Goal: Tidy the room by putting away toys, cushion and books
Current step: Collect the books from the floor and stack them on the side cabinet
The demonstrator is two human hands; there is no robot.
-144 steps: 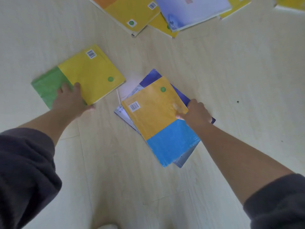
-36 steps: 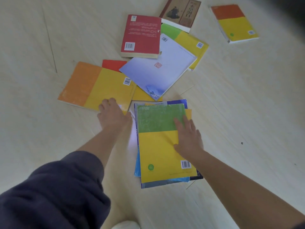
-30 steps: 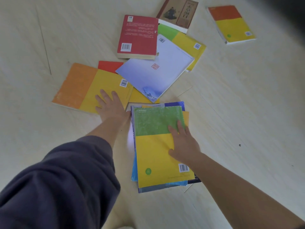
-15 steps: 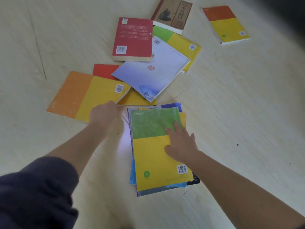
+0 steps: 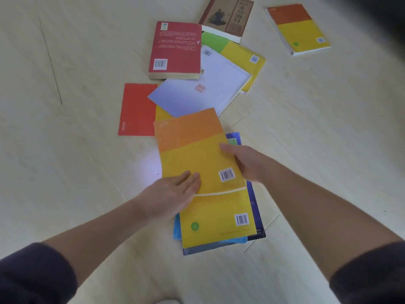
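a: where are the hands?
b: the left hand [image 5: 173, 194] lies flat, fingers straight, on the orange and yellow book [image 5: 197, 150]. the right hand [image 5: 247, 163] holds that book's side, thumb on top.
a: where is the book?
b: on top of the pile [image 5: 217, 218]. it is not on the floor left of the pile any more.
a: so what's left?
b: the red book [image 5: 175, 49], the pale blue book [image 5: 197, 95] and more wait past the pile.
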